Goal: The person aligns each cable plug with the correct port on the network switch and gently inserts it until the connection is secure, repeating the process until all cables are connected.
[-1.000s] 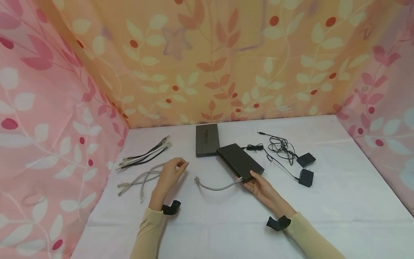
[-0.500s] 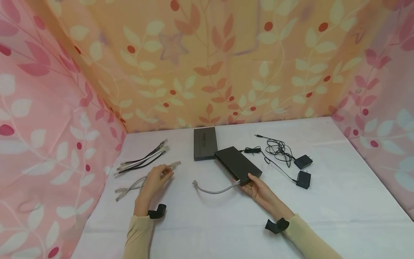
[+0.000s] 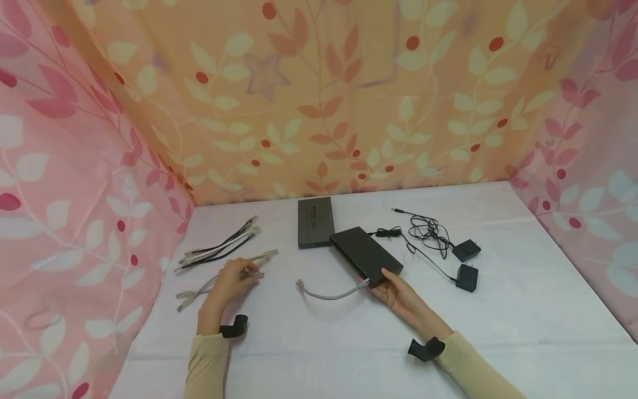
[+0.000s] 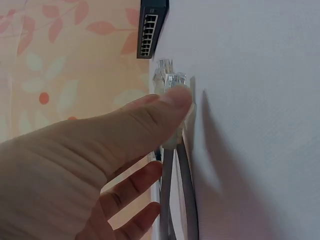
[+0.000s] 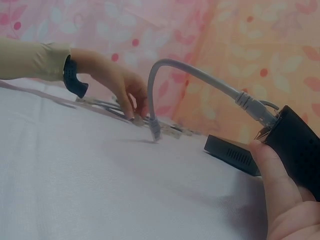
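Observation:
My left hand [image 3: 230, 284] is over the grey Ethernet cables [image 3: 197, 295] on the left of the table. In the left wrist view its thumb and forefinger pinch a cable's clear plug [image 4: 175, 80]; another plug shows just behind. My right hand [image 3: 405, 296] grips the near corner of a black network switch [image 3: 366, 254], thumb on top and fingers beneath, holding that end tilted up. A short grey Ethernet cable [image 5: 197, 75] is plugged into the switch's port side, and its loose end hangs toward the table.
A second network switch [image 3: 316, 221] lies behind the held one. Several black and white Ethernet cables [image 3: 219, 245] lie at the back left. Two black power adapters [image 3: 467, 277] with coiled cords [image 3: 430, 231] are at the right. Patterned curtains [image 3: 319, 111] surround the white table.
My left hand has moved left and toward me over the grey cables, and now pinches a plug. Plugs show beyond its fingers. The right hand keeps holding the switch in much the same place.

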Demonstrator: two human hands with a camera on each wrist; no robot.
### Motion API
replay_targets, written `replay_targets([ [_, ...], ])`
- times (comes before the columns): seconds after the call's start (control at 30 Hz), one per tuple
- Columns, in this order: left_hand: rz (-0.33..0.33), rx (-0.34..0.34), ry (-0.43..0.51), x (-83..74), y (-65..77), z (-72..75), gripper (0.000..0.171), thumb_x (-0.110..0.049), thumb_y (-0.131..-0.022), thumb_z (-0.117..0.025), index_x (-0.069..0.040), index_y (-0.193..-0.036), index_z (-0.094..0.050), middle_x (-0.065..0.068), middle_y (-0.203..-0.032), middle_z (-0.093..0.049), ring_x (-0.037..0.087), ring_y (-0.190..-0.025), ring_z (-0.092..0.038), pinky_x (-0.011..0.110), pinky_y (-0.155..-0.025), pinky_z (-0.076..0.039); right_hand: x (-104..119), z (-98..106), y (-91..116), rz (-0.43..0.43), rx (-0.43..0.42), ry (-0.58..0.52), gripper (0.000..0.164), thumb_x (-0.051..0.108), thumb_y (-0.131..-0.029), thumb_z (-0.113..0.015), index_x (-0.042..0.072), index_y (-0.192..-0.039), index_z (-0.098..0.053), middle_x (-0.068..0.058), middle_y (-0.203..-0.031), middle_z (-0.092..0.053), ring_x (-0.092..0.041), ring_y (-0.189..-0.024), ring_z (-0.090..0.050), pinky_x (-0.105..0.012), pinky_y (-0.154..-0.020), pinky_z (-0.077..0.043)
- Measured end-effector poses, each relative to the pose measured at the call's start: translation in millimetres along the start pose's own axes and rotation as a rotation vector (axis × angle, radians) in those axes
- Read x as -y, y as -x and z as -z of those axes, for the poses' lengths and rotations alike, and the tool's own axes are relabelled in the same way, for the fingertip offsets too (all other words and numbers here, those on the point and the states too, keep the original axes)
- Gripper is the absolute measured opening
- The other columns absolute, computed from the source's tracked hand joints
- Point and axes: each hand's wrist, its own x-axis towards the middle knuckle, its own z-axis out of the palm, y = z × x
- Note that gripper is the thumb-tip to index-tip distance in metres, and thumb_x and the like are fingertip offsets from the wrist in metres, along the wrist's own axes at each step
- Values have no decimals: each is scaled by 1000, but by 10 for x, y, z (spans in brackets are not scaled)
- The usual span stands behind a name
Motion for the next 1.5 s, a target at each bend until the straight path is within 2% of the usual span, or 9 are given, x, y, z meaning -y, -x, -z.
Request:
replay_targets([
  [0.17,6,-27,-15,30,2,-29,22,-7,-70,-79,-8,-89,-69,7,-88,-65,29,-85,-58,45,-73,-44,1,5,-1,-3,9,-14,37,15,-104,-24,6,-139,-17,-18,-129,-54,-31,-116,-54,-32,-97,-40],
  [0.47,81,5,-31,52,-1,-62,19,-12,-74,-77,-11,-91,-69,7,-95,-64,32,-94,-53,52,-80,-38,-3,-2,0,-7,8,-17,37,16,-104,-24,6,-139,-17,-18,-128,-54,-31,-116,-54,-33,-97,-40],
  [0.6,75,-9,-46,58,4,-67,19,-12,-75,-76,-10,-92,-69,6,-93,-64,29,-89,-54,51,-77,-38,-3,-6,-1,-4,13,-11,38,16,-104,-24,5,-140,-16,-18,-129,-53,-31,-117,-53,-33,-98,-40],
  [0.8,44,-33,-61,61,7,-57,17,-12,-76,-75,-8,-91,-67,5,-88,-61,21,-79,-52,39,-71,-41,-7,-12,0,-4,-2,-2,40,16,-104,-24,4,-141,-13,-18,-128,-54,-31,-116,-54,-33,-97,-41],
  [0.93,13,-45,-48,45,2,-31,16,-10,-78,-73,-6,-92,-66,5,-87,-59,19,-77,-53,36,-69,-44,-7,-7,1,-3,-9,3,40,16,-104,-25,4,-140,-13,-18,-127,-54,-30,-116,-55,-33,-96,-42],
  [1.1,-7,-44,-2,-26,-7,30,14,-5,-79,-72,-4,-92,-65,7,-87,-58,20,-75,-54,36,-68,-46,-1,2,3,-3,-2,16,38,16,-104,-25,4,-139,-17,-18,-127,-54,-30,-117,-54,-33,-97,-40],
  [1.3,-24,-33,2,-158,-25,95,14,-3,-81,-69,-2,-94,-67,7,-85,-56,23,-78,-56,40,-70,-47,11,0,13,-13,-2,7,38,16,-104,-28,7,-139,-18,-14,-129,-54,-30,-119,-51,-35,-101,-35],
  [1.4,-28,-15,4,-242,-35,120,14,-4,-82,-68,-3,-96,-66,7,-86,-59,23,-81,-57,41,-73,-48,10,-5,10,-19,-18,2,37,17,-103,-29,8,-138,-19,-13,-128,-55,-30,-119,-51,-35,-101,-36],
  [1.5,-6,16,7,-332,-44,144,15,-8,-85,-66,-5,-100,-65,6,-88,-61,21,-82,-58,40,-74,-48,5,-9,9,-22,-27,-8,37,16,-103,-29,7,-137,-18,-14,-128,-55,-31,-119,-51,-34,-100,-37],
])
